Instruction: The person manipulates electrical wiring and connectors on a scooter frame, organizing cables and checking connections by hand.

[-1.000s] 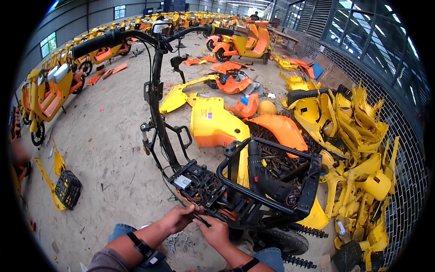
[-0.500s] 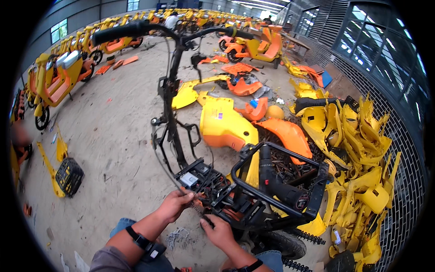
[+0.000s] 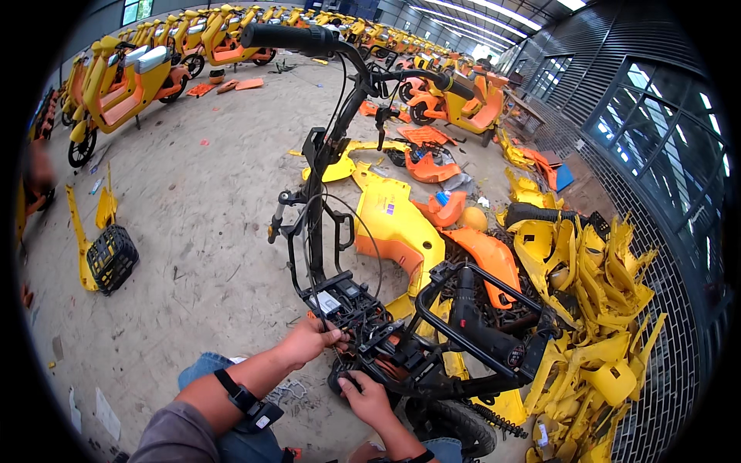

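Note:
A stripped scooter frame (image 3: 315,208), black, with handlebars still on, stands before me. My left hand (image 3: 312,341) is closed at the frame's lower middle, beside the exposed wiring and a silver box (image 3: 327,302). Its thumb and fingers pinch together; what lies between them is too small to make out. Lower down, my right hand (image 3: 368,397) has its thumb and fingers closed on a rounded black part (image 3: 341,376), which the hand partly hides. A thin black cable (image 3: 363,224) loops above the frame. Within the tubular rack (image 3: 423,310) lies what looks like a black cordless power tool (image 3: 486,330).
Broken yellow panels (image 3: 594,309) are heaped at the right along the brick wall (image 3: 683,339). Yellow and orange body parts (image 3: 394,224) lie beyond the frame. A black basket (image 3: 113,258) sits on the left floor. Rows of yellow scooters (image 3: 127,100) stand farther back.
The view has shifted, so the handlebars appear farther right. The cable now bows out in a wide loop over the frame. Both hands stay at the frame's lower part.

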The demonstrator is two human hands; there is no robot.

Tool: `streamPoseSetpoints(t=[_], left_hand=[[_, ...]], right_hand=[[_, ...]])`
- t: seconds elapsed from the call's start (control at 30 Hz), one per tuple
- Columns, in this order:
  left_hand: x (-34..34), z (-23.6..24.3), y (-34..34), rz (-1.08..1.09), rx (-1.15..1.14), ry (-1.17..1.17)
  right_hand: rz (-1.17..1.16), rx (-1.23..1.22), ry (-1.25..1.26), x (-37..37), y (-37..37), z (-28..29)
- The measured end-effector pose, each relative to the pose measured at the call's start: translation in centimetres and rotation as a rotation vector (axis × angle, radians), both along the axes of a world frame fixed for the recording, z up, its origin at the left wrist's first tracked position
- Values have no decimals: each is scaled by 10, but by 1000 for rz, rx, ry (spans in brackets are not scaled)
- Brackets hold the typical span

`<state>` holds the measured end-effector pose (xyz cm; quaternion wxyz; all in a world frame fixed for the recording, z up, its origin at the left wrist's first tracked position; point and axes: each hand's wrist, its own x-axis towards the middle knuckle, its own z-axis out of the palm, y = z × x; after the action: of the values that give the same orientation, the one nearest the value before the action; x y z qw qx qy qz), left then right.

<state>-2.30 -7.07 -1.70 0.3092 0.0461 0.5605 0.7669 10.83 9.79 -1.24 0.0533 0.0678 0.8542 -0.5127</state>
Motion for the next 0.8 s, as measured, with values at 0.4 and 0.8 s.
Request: streamPoseSetpoints(t=[0.4,0.8], left_hand=[[29,27,-18,-62,31,248],[53,23,-23,-10,-145,355]], right_hand=[[-167,-407,-77,17,-7,24],[-127,-465,20,20,-12,21]])
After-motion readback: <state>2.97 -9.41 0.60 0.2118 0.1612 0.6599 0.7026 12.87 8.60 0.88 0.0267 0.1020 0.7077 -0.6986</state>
